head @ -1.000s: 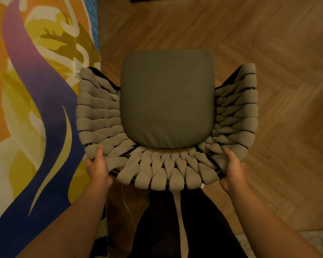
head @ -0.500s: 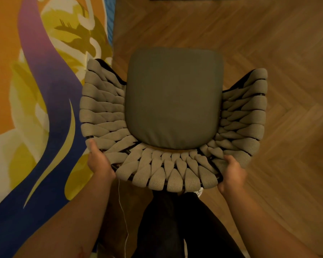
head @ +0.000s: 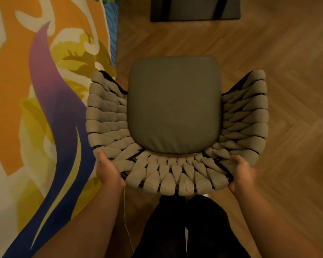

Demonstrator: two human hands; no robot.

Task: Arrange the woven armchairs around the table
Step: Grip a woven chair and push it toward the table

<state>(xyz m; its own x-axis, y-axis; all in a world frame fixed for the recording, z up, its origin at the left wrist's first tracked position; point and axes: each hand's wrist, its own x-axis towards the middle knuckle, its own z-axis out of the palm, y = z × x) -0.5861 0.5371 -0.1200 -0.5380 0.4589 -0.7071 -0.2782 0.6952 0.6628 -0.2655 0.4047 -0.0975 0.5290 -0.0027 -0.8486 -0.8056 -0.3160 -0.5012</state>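
A woven armchair [head: 168, 174] with thick beige straps and a grey-green seat cushion [head: 173, 105] stands right below me, seen from above. My left hand [head: 108, 172] grips the curved back rim at its left end. My right hand [head: 241, 174] grips the same rim at its right end. The chair faces away from me toward a dark table [head: 194, 8] whose edge shows at the top of the view. The chair's legs are hidden under the seat.
A brightly coloured rug [head: 45, 108] in orange, purple, yellow and blue covers the floor on the left, and the chair's left arm overlaps its edge. Herringbone wood floor [head: 287, 71] lies to the right and ahead. My dark-trousered legs [head: 185, 229] stand just behind the chair.
The chair and I have moved forward: the dark table edge has come further into view at the top. Both hands keep their grip on the back rim.
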